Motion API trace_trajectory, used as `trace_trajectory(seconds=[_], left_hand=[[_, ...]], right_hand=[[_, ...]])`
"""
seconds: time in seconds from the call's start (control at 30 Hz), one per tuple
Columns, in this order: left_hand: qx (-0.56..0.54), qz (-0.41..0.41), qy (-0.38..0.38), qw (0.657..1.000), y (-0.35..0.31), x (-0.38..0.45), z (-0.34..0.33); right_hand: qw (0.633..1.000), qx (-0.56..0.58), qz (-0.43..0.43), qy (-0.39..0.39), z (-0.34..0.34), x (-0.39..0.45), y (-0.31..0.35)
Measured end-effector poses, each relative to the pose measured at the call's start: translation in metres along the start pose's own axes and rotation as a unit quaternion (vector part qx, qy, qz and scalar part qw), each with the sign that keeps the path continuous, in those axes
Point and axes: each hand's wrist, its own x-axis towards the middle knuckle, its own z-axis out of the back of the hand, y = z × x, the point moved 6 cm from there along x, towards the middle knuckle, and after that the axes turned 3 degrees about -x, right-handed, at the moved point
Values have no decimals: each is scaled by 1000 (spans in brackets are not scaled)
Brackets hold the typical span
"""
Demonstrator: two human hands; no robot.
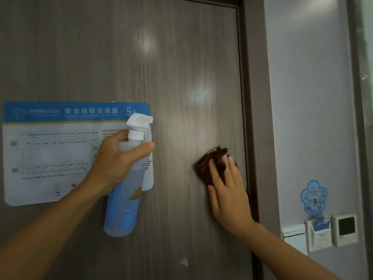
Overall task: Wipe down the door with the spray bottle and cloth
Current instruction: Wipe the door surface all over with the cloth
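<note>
Dim indoor light; soft glare on door [197, 91]; cloth [210, 164] seemingly motion-blurred.

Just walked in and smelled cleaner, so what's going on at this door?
A person is wiping the wood-grain door. Their right hand presses a brown cloth flat against it near the frame edge. Their left hand holds a spray bottle upright in front of the evacuation plan sign.

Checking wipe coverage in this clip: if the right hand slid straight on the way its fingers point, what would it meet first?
The right hand points up and slightly left, with the brown cloth under its fingertips. Beyond lies only bare door; the way looks free up to the picture's edge.
</note>
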Motion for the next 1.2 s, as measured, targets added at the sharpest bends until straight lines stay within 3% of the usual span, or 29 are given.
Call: trace_trajectory(seconds=[0.1,0.3,0.37,0.57,0.63,0.77,0.83,1.0,1.1,1.2], left_hand=[[14,-10,-5,1000,2,0,0],[48,-19,-16,999,2,2,4],[50,-20,-21,998,2,1,3],[42,-12,-23,999,4,2,5],[43,-11,-20,999,3,2,5],[30,-9,-23,999,-3,-2,0],[31,-5,-28,999,-3,-3,1],[90,-29,-35,995,-6,-33,-12],[90,-34,-19,995,2,-83,-36],[10,27,-22,999,28,-126,-61]], right_hand=[[990,-51,125,33,2,-15,-8],[996,26,-79,-19,9,18,-20],[996,27,-88,-21,2,10,-8],[982,-72,172,43,-4,-26,-2],[990,-50,128,32,2,-18,-16],[998,31,-57,-14,0,-22,-18],[997,37,-74,-11,-11,-37,-3],[999,-14,24,42,-12,-59,-3],[999,7,-41,24,-2,-47,-21],[989,25,-148,-2,-7,-43,-13]])
